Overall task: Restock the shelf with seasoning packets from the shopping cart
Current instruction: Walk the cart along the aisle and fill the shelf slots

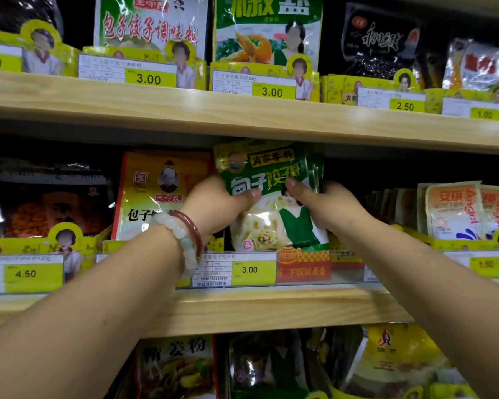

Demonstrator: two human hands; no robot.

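Gripping: left hand point(219, 203) and right hand point(326, 205) clamp green packet point(271, 197), thumbs in front; fingers probably curled behind
Risk: top snags upper shelf point(242, 116); packet buckles

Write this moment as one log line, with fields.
step: placing | item: green packet | left hand: holds it | right hand: holds it | place: middle shelf

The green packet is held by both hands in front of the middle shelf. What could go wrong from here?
1. The green packet stands tall; its top nearly meets the upper shelf board and may catch or bend there.
2. The left hand is close to the orange packet and could tip it.
3. The right hand grips only one edge, so the glossy packet might slip.
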